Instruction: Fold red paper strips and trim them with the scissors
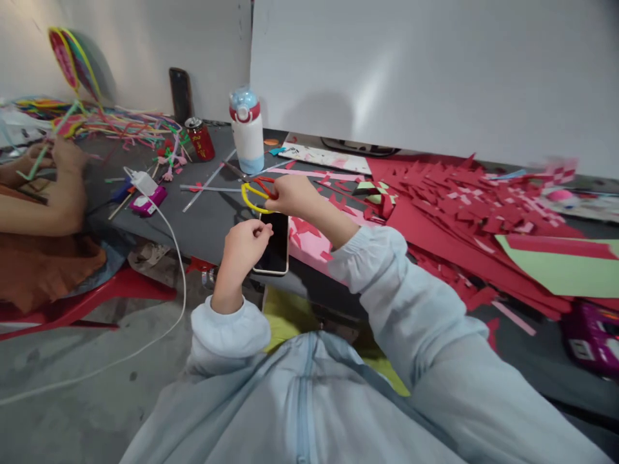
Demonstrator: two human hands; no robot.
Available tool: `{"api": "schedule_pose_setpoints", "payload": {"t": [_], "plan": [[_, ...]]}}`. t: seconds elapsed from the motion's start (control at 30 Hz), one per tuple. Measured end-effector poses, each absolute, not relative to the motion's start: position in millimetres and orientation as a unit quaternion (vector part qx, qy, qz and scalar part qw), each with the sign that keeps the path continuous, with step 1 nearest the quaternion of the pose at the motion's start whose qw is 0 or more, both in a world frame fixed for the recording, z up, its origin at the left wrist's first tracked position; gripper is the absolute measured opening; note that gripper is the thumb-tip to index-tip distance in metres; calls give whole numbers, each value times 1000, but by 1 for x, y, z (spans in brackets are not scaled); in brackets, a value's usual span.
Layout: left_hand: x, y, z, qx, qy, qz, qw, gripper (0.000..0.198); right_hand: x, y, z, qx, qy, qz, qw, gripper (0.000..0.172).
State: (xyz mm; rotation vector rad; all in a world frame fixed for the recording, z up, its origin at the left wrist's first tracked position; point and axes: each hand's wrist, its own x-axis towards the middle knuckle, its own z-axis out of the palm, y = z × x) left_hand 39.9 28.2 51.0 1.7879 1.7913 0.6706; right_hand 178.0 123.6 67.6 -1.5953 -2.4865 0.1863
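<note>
My right hand grips a pair of scissors by its yellow and red handles, with the dark blades pointing away to the left. Just below it, my left hand is closed, thumb and fingertips together; whether anything thin is between them I cannot make out. Under and beside the left hand lies a smartphone with a dark screen and pale edge, near the front of the table. Pink paper with red scraps lies right of the phone. Clear narrow strips lie left of the scissors.
Behind stand a white bottle and a red can. A heap of red paper cuttings covers the right side. At left, a white cable hangs from a charger over the edge, near another person's arm.
</note>
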Motion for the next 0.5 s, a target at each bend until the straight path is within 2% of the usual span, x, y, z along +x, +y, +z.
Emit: {"api": "schedule_pose_setpoints", "payload": {"t": [0.1,0.27,0.5], "plan": [[59,30,47,649,652,286,268,36,220,102,72,-587,-794,103,117,23],[108,33,35,636,555,388,371,44,279,63,66,-649,-732,123,168,21],[180,25,39,664,563,376,317,33,342,27,47,-697,-670,161,198,28]]}}
